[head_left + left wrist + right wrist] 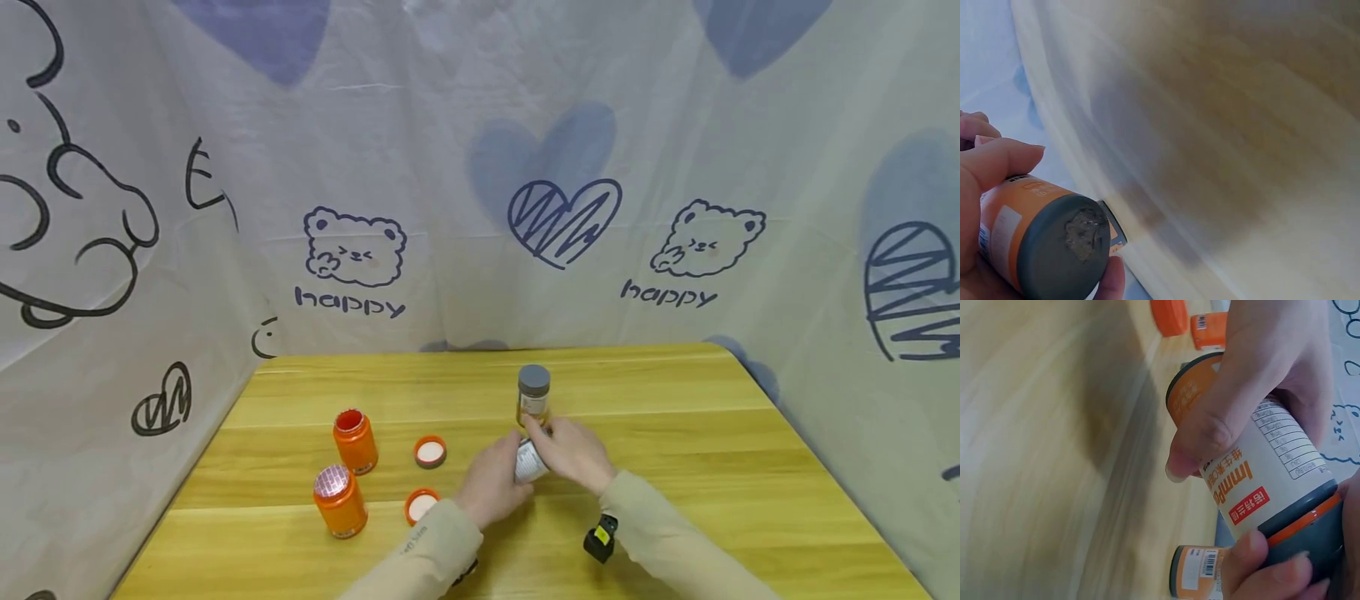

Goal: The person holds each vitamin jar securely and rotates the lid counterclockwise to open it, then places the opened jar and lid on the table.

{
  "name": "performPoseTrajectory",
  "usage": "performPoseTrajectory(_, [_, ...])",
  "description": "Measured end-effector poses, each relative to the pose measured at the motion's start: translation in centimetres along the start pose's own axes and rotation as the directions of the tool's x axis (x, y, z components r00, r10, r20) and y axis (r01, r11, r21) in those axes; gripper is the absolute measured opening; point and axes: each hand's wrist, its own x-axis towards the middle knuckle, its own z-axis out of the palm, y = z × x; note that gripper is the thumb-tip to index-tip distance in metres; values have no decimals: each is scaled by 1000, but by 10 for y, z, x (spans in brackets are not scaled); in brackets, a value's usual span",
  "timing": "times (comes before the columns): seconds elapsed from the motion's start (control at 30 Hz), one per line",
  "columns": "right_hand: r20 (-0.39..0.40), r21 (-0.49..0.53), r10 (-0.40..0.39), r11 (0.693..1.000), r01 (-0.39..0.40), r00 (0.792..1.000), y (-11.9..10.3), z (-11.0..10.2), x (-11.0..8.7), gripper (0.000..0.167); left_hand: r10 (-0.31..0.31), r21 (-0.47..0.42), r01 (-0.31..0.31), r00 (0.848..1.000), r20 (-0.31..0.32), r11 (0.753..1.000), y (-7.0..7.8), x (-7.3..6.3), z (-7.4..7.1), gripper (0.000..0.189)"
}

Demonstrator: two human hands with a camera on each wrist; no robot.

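"Where was the vitamin bottle (pixel 530 463)?"

"It was tipped over, between two hands, above the wooden counter (pixel 675 467). The left hand (pixel 489 482) had its fingers wrapped around the bottle's body."

"And the right hand (pixel 576 454)?"

"Its fingers were curled around the dark cap (pixel 1316 540)."

"What stood near?"

"A gray-capped bottle (pixel 533 402) stood just behind the hands."

"Anything on the left?"

"Yes! The far orange bottle (pixel 358 448) was open and red inside. The near orange bottle (pixel 342 510) had a shiny seal (pixel 332 481) on top. Two loose caps (pixel 430 452) lay upside down between those bottles and the left hand."
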Motion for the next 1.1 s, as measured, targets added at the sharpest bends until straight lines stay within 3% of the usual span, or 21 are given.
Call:
performPoseTrajectory(0.33, [1, -21, 26, 999, -26, 1000, 6, 10, -1, 49, -28, -92, 36, 996, 83, 995, -4, 0, 6, 53])
performPoseTrajectory(0.8, [-96, 10, -81, 997, 82, 992, 9, 16, -3, 44, -76, -95, 86, 991, 107, 992, 0, -1, 3, 56])
performPoseTrajectory(0.9, [-133, -13, -174, 985, 174, 976, 10, 16, -3, 39, -37, -145, 56, 991, 128, 988, -1, 0, 0, 54])
performPoseTrajectory(1.1, [-177, -117, -377, 925, 361, 909, 10, 10, -1, 23, 46, -266, -7, 989, 141, 964, -5, 6, -5, 52])
